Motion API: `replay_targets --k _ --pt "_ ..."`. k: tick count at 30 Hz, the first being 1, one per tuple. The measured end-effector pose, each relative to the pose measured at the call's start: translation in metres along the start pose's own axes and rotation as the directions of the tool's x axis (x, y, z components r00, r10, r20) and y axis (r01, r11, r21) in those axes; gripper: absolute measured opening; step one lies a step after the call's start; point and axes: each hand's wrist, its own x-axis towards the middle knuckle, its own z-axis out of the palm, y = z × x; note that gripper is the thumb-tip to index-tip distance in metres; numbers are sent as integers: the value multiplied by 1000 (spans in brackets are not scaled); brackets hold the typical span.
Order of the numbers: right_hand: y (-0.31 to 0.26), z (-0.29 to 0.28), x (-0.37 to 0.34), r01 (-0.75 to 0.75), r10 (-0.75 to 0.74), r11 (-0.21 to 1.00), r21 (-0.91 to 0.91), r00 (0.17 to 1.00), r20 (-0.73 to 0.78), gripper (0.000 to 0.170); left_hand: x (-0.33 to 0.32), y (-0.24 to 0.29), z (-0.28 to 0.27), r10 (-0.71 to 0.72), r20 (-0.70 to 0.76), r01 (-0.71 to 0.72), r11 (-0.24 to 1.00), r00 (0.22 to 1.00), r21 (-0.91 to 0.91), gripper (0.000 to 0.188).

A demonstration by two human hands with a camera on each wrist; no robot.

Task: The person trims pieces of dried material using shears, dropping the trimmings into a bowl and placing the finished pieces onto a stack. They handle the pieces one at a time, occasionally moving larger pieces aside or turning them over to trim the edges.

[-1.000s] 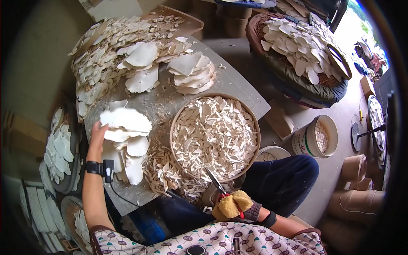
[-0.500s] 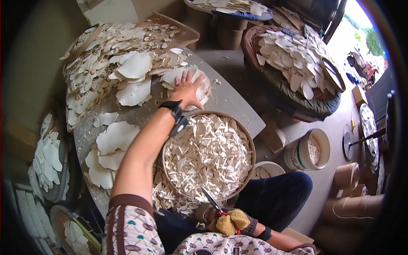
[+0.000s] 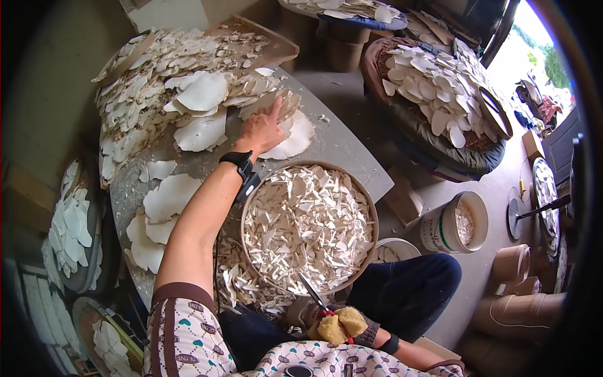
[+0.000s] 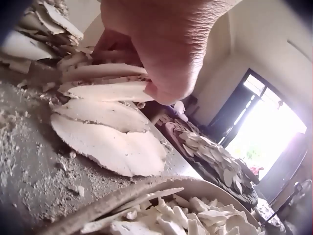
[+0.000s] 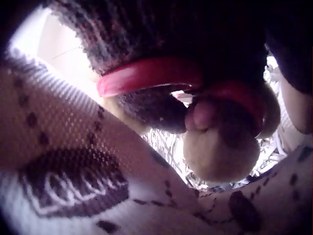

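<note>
My left hand [image 3: 260,131] reaches over the table to a small stack of thin, broad white slices [image 3: 298,139]. In the left wrist view, thumb and fingers pinch the edges of the upper slices [image 4: 110,90], while wider ones [image 4: 110,142] lie flat beneath them. My right hand [image 3: 349,328], in a dark knit glove with yellow padding, holds red-handled scissors [image 3: 312,291] near my lap. Their blades point over the near rim of a round tray [image 3: 375,235] heaped with cut white strips. In the right wrist view the red handles [image 5: 146,77] loop around the gloved fingers.
More large slices [image 3: 169,198] lie at the table's left, under my forearm's side. A big heap of slices [image 3: 138,94] covers the far left. Cut scraps [image 3: 235,279] gather left of the tray. A bucket [image 3: 455,223] and a covered round stand [image 3: 433,113] are on the right.
My left hand has gone from the slices at the table's left to the stack behind the tray. Its spread fingers have since closed on slices there. The right hand stays near my lap.
</note>
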Motion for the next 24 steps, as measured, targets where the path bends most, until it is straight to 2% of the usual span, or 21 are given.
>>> replay_targets --k 3,5,8,9,10,12,14,16,18,19,21,22,23,24 --pt "-22 9 -6 -61 48 988 -140 994 -95 23 5 -11 18 -22 -115 29 998 993 55 64" --pt "-23 6 -9 -73 57 989 -126 990 -129 26 2 -17 25 -33 -229 48 997 973 58 53" --pt "-6 -1 -8 -24 14 997 -69 991 -136 28 -18 -34 13 -57 -320 37 997 946 -67 46" --pt "-12 2 -10 -19 0 992 -124 989 -151 28 -33 -40 7 -68 -389 13 990 919 -143 42" --pt "-19 8 -9 -14 0 994 -105 991 -135 28 -52 -43 -7 -122 -416 -11 953 901 -303 37" --pt "-33 18 -8 -6 -1 998 -68 995 -101 29 -81 -71 -11 -255 -422 42 891 870 -452 35" --pt "-34 18 -6 -32 26 997 -74 997 -77 30 -115 -118 -12 -395 -196 73 572 897 -817 34" --pt "-36 19 -4 -55 53 998 -33 997 -56 31 -161 -122 -45 -519 -95 90 320 849 -943 35" --pt "-36 19 -3 -92 99 950 298 995 -9 31 -201 -148 -57 -568 7 107 144 823 -984 36" --pt "-32 14 -2 -82 82 983 163 997 5 28 -220 -165 -60 -592 81 130 41 802 -991 38" --pt "-32 15 0 -34 33 998 48 999 18 27 -248 -183 -72 -613 234 182 -147 755 -972 39" --pt "-30 14 1 -17 -3 966 257 997 77 26 -259 -191 -78 -581 253 223 -124 773 -967 47" --pt "-27 12 2 -28 -38 890 454 990 136 26 -264 -196 -85 -628 283 356 -9 725 -934 53" --pt "-24 13 1 -1 -50 911 413 992 113 25 -269 -202 -91 -676 299 484 97 673 -870 58"
